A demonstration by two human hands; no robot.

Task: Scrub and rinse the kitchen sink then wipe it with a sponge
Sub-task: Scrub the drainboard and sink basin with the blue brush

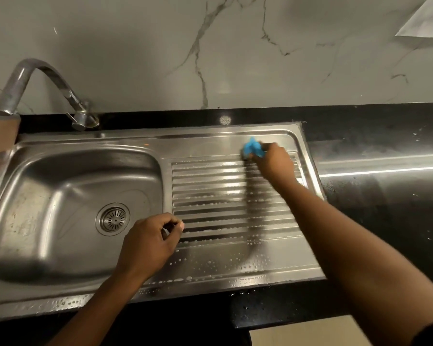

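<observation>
A stainless steel sink (158, 141) fills the counter, with a deep basin (60, 186) and round drain (113, 218) on the left and a ribbed drainboard (223, 196) on the right. Water drops and suds dot the drainboard's front. My right hand (273, 161) reaches to the drainboard's far right corner and grips a blue sponge (253, 147) pressed on the steel. My left hand (150, 240) hovers over the basin's right rim with fingers loosely curled and nothing in it.
A curved steel tap (35, 83) stands at the back left, its spout over the basin's far left. Black counter (385, 196) runs to the right of the sink. A marble-patterned wall (210, 58) rises behind. A brown object (0, 141) sits at the left edge.
</observation>
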